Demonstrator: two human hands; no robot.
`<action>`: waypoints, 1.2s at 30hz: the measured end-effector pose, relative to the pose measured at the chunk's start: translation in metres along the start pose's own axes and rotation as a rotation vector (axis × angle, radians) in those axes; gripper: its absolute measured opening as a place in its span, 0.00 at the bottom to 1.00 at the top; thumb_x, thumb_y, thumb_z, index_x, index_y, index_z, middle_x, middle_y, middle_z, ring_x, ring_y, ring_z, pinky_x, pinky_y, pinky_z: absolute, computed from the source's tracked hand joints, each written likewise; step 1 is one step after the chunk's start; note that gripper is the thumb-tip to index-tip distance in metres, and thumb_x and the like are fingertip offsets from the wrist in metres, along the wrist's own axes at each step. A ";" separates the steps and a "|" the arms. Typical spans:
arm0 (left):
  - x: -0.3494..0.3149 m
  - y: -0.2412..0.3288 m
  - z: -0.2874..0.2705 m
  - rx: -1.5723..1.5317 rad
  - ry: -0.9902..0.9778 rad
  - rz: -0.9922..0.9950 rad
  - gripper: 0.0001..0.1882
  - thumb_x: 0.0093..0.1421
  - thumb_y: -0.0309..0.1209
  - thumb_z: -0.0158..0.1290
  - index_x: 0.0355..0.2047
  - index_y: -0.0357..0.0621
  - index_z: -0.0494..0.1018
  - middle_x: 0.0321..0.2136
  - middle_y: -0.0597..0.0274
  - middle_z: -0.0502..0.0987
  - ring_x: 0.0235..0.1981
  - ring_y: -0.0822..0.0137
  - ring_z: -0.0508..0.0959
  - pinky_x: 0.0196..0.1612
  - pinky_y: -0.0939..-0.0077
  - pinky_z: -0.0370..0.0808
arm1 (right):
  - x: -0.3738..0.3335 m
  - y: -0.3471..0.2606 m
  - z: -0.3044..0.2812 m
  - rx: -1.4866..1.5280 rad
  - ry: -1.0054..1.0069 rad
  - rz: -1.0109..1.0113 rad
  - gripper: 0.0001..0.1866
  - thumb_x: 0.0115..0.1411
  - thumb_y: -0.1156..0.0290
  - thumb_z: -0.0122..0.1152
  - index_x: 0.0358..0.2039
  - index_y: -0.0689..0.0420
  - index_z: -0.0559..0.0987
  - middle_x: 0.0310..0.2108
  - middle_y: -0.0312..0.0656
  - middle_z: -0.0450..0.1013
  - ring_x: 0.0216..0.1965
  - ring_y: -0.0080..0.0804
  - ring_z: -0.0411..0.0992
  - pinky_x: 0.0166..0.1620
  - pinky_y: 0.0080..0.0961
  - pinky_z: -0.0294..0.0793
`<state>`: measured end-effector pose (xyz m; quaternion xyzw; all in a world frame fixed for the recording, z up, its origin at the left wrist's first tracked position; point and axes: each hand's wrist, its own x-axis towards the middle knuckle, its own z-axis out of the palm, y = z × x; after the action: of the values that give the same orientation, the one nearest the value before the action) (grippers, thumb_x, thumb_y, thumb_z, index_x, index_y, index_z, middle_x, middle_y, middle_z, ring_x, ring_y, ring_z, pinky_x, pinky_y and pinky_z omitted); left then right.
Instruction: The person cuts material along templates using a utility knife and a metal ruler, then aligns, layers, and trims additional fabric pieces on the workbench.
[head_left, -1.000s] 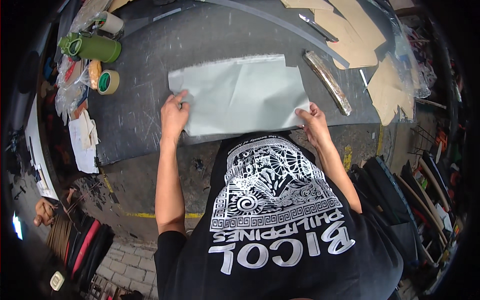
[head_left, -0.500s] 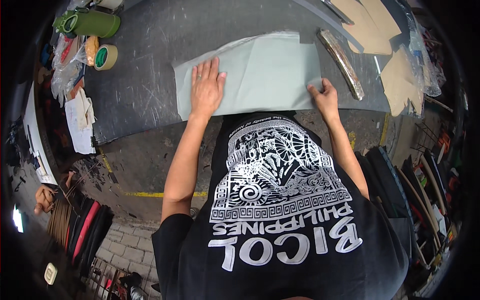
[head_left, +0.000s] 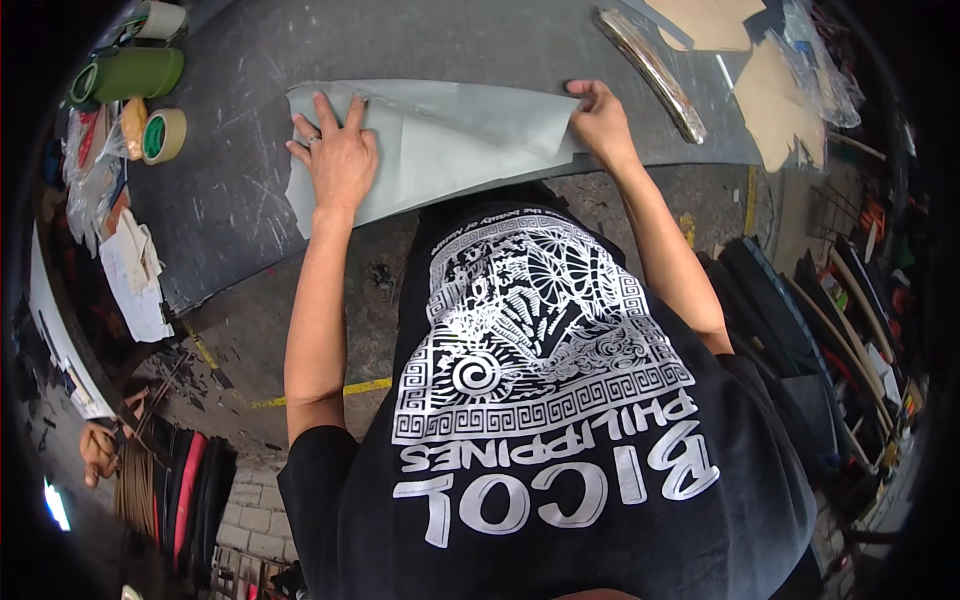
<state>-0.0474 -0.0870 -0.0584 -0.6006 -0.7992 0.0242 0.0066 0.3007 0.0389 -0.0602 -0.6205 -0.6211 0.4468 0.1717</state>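
A pale grey-green sheet [head_left: 440,135] of thin, flexible material lies along the near edge of the dark worktable [head_left: 260,45]. It is creased, and its right part is lifted and folded over. Flat on the sheet's left end rests my left hand [head_left: 338,160], fingers spread, a ring on one finger. My right hand [head_left: 600,125] is closed at the sheet's right corner, pinching its edge between thumb and fingers. Just beyond that hand lies a long bar [head_left: 655,75] wrapped in clear, shiny plastic or tape.
At the left stand a green bottle [head_left: 135,73] and a tape roll [head_left: 163,136], near plastic bags [head_left: 90,190] and white papers [head_left: 135,270]. Brown cardboard patterns [head_left: 775,110] lie at the right. Rolled materials [head_left: 780,330] lean below the table's right side.
My right hand has raised the sheet's right end and carried it away from me, folding it. My left hand has shifted left on the sheet with fingers spread wider. The view has also shifted.
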 end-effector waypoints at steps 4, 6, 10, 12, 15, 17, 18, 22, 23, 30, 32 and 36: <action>0.000 0.010 0.002 0.041 -0.090 -0.020 0.35 0.71 0.57 0.44 0.69 0.48 0.64 0.72 0.50 0.58 0.75 0.40 0.48 0.69 0.21 0.42 | 0.013 -0.006 0.001 -0.102 0.056 -0.107 0.21 0.52 0.68 0.72 0.48 0.57 0.82 0.32 0.38 0.78 0.36 0.31 0.78 0.42 0.27 0.77; -0.005 0.008 0.007 -0.020 0.011 0.042 0.37 0.70 0.60 0.42 0.69 0.49 0.64 0.73 0.51 0.57 0.76 0.41 0.47 0.70 0.22 0.40 | 0.019 -0.014 0.004 -0.274 0.063 -0.194 0.22 0.50 0.65 0.71 0.48 0.49 0.85 0.34 0.41 0.80 0.36 0.41 0.79 0.44 0.33 0.79; 0.000 0.013 0.010 -0.173 0.125 0.087 0.39 0.70 0.62 0.42 0.70 0.50 0.62 0.74 0.55 0.56 0.76 0.41 0.47 0.70 0.21 0.38 | 0.059 -0.024 0.010 -0.328 0.198 -0.796 0.17 0.51 0.66 0.69 0.43 0.48 0.87 0.37 0.42 0.79 0.39 0.43 0.79 0.47 0.35 0.78; 0.007 0.010 0.017 -0.171 0.132 0.071 0.39 0.70 0.63 0.42 0.71 0.50 0.62 0.74 0.55 0.56 0.76 0.41 0.47 0.70 0.22 0.38 | 0.070 -0.042 0.018 -0.258 0.158 -0.751 0.16 0.51 0.67 0.69 0.42 0.52 0.86 0.34 0.41 0.79 0.37 0.40 0.78 0.45 0.34 0.78; 0.023 0.007 0.022 -0.164 0.151 0.028 0.40 0.69 0.63 0.41 0.71 0.51 0.62 0.74 0.56 0.56 0.76 0.42 0.47 0.70 0.22 0.39 | 0.094 -0.061 0.027 -0.118 0.070 -0.669 0.16 0.52 0.70 0.68 0.41 0.62 0.84 0.29 0.40 0.79 0.32 0.35 0.77 0.41 0.31 0.77; 0.055 0.017 0.012 -0.180 0.204 0.094 0.40 0.70 0.63 0.41 0.71 0.50 0.61 0.74 0.56 0.56 0.76 0.41 0.47 0.70 0.23 0.39 | 0.146 -0.045 0.018 -0.317 -0.007 -0.205 0.17 0.60 0.70 0.62 0.50 0.61 0.79 0.46 0.53 0.74 0.49 0.46 0.73 0.52 0.35 0.74; 0.065 0.022 0.008 -0.190 0.230 0.131 0.40 0.70 0.63 0.41 0.72 0.50 0.61 0.74 0.56 0.56 0.76 0.41 0.47 0.70 0.23 0.39 | 0.160 -0.031 0.009 -0.406 -0.042 0.035 0.19 0.64 0.70 0.59 0.54 0.61 0.77 0.54 0.59 0.72 0.58 0.52 0.71 0.58 0.37 0.72; 0.065 0.013 0.020 -0.111 0.169 0.209 0.39 0.69 0.63 0.42 0.72 0.55 0.62 0.74 0.55 0.56 0.76 0.40 0.47 0.71 0.24 0.40 | 0.138 -0.008 -0.012 -0.170 -0.031 -0.055 0.15 0.52 0.70 0.69 0.41 0.61 0.84 0.29 0.39 0.80 0.31 0.33 0.76 0.41 0.32 0.78; 0.070 0.017 0.020 -0.112 0.168 0.212 0.39 0.69 0.63 0.42 0.72 0.55 0.62 0.74 0.55 0.56 0.76 0.40 0.47 0.71 0.24 0.40 | 0.131 -0.011 -0.017 -0.170 -0.030 -0.052 0.15 0.52 0.70 0.69 0.41 0.61 0.84 0.29 0.39 0.80 0.31 0.33 0.76 0.41 0.32 0.78; 0.089 0.075 0.036 -0.217 0.188 0.091 0.41 0.64 0.71 0.43 0.71 0.67 0.62 0.74 0.58 0.56 0.76 0.40 0.47 0.69 0.19 0.38 | 0.094 -0.009 -0.030 -0.231 0.129 -0.402 0.17 0.56 0.63 0.72 0.44 0.55 0.84 0.30 0.37 0.80 0.32 0.31 0.76 0.43 0.30 0.78; 0.081 0.071 0.035 -0.198 0.201 0.095 0.42 0.63 0.72 0.43 0.72 0.67 0.62 0.74 0.58 0.55 0.76 0.40 0.46 0.69 0.18 0.37 | 0.085 -0.030 -0.014 -0.207 0.162 -0.496 0.18 0.57 0.61 0.73 0.45 0.54 0.84 0.31 0.38 0.80 0.33 0.32 0.76 0.44 0.30 0.78; 0.066 0.057 0.019 -0.157 0.236 0.138 0.45 0.61 0.74 0.43 0.72 0.67 0.61 0.75 0.60 0.54 0.76 0.40 0.46 0.68 0.17 0.36 | 0.089 -0.053 0.000 -0.234 0.247 -0.599 0.22 0.57 0.56 0.74 0.49 0.52 0.83 0.35 0.39 0.80 0.36 0.35 0.77 0.46 0.30 0.79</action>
<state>-0.0119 -0.0084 -0.0818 -0.6515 -0.7490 -0.1086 0.0520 0.2526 0.1303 -0.0494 -0.4753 -0.7973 0.2240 0.2969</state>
